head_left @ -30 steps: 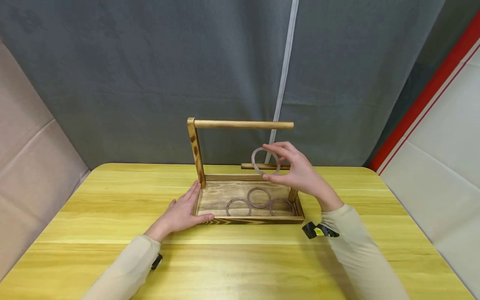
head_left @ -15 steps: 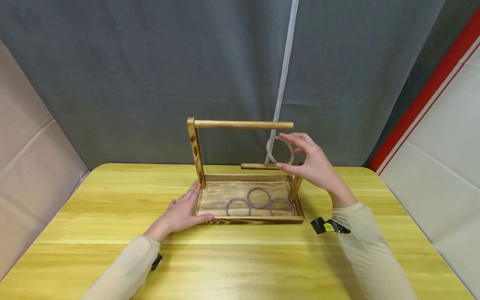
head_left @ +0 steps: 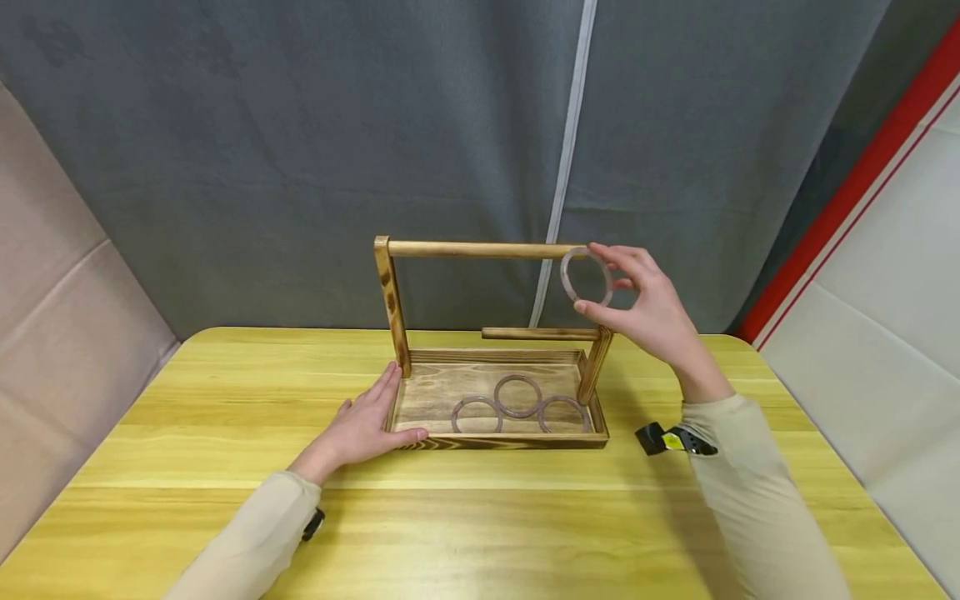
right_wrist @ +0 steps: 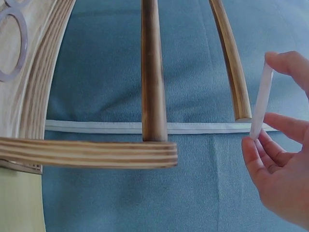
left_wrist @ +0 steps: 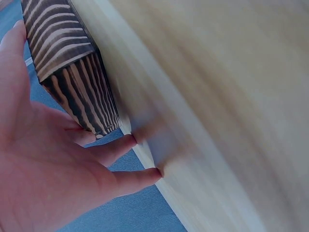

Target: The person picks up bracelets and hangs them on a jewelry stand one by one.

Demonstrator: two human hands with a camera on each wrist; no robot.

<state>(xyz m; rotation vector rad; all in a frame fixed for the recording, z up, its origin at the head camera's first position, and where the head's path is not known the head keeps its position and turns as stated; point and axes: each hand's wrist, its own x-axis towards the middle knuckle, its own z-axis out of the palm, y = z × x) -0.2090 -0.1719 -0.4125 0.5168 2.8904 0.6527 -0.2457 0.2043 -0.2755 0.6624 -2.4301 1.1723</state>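
Note:
My right hand (head_left: 647,302) pinches a pale translucent bangle (head_left: 566,278) between thumb and fingers, level with the free right end of the upper rod (head_left: 480,249). In the right wrist view the bangle (right_wrist: 261,99) shows edge-on, right beside that rod's tip. My left hand (head_left: 362,421) lies against the left end of the wooden stand's tray (head_left: 502,442), thumb at the front edge; in the left wrist view its fingers (left_wrist: 140,181) are spread along the dark-grained tray corner. Three more bangles (head_left: 517,396) lie in the tray at its front right.
The stand's lower rod (head_left: 540,333) juts left from a short right post (head_left: 595,367); a taller left post (head_left: 392,304) carries the upper rod. The yellow wood-grain table (head_left: 480,533) ends at a grey curtain (head_left: 300,167).
My right hand has carried the bangle up and to the right, from over the lower rod to the upper rod's free end. My left hand has stayed at the tray.

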